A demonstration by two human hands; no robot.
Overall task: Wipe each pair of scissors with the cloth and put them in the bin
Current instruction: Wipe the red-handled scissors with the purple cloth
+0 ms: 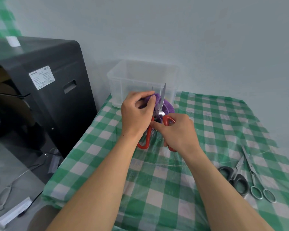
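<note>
Red-handled scissors (165, 120) stand with blades spread and pointing up, in front of the clear plastic bin (117, 84). My left hand (137, 112) pinches a purple cloth (167, 105) around the left blade. My right hand (178, 130) grips the right red handle loop. The other red loop hangs below my left wrist. Black-handled scissors (237, 179) and all-metal scissors (255, 184) lie on the checked tablecloth at the right.
The bin stands at the table's far edge against the wall. A large black machine (40, 90) stands to the left of the table. The green-and-white checked tablecloth (223, 124) is covered with clear plastic film.
</note>
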